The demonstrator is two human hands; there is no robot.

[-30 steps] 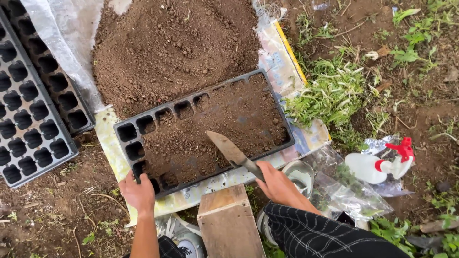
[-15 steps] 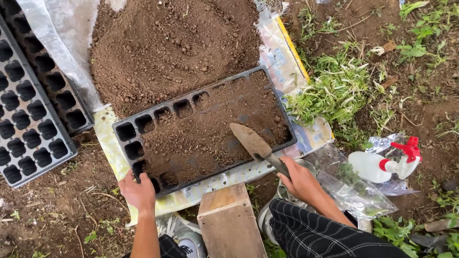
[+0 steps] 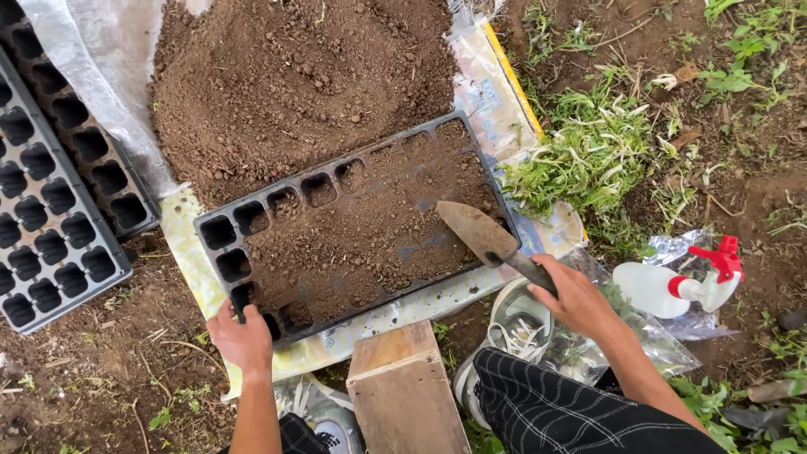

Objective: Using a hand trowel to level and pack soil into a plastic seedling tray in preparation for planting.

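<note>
Rightward since the earlier frame, your right hand (image 3: 580, 303) is carrying one trowel (image 3: 483, 235), fingers closed on its handle, blade over the right end of one black seedling tray (image 3: 214, 220) at frame centre. Your left hand (image 3: 242, 336) is gripping that tray's lower-left corner. Two empty trays (image 3: 50, 219) are lying at the left edge; one spray bottle (image 3: 664, 286) is lying at right.

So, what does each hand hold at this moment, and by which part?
The right hand holds a trowel by its handle, blade over the seedling tray. The left hand grips that tray's near rim at its left corner.
</note>
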